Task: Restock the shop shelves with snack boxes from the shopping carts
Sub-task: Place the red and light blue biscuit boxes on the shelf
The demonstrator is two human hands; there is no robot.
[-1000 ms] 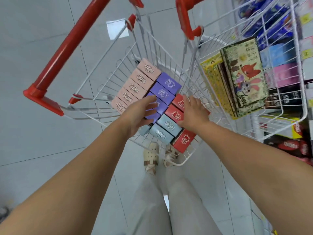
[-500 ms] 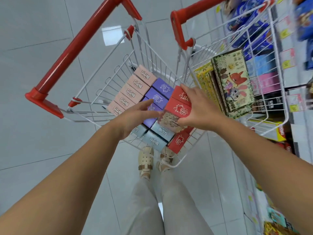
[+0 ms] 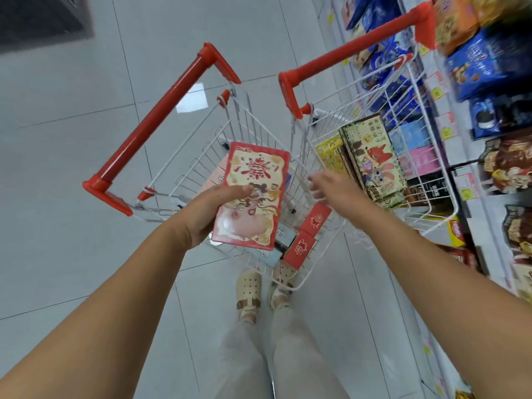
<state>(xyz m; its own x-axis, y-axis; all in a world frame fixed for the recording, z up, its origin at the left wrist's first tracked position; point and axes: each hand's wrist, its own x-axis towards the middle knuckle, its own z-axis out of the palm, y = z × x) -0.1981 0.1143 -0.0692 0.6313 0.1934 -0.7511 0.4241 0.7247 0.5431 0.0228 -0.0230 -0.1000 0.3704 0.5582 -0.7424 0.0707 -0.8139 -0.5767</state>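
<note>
The box point(image 3: 253, 194) is up out of the left cart point(image 3: 253, 122), at the centre of the frame. The left hand point(image 3: 207, 214) grips it by its lower left edge, with the thumb across the printed face; the fingers beneath are hidden. The box lies face up and nearly flat. Its long axis runs from the lower centre of the frame toward the top, leaning slightly right.

The right hand point(image 3: 331, 185) holds nothing. Its fingers are loosely spread and a little blurred, just right of the box and above the gap between the two carts.

The shelves point(image 3: 472, 194) run down the right edge of the frame, and the right cart point(image 3: 426, 197) stands between them and the box. So the box has to travel rightward across the frame. The empty right hand is on the shelf side and is the nearer of the two. The left hand carries the load from the far side and would have to cross over both carts to reach a shelf. Passing the box to the right hand, or steadying its free upper right edge with that hand, looks like the shorter way.

More red boxes point(image 3: 315, 220) lie end-up in the lower corner of the left cart, so the restocking is far from done.
</note>
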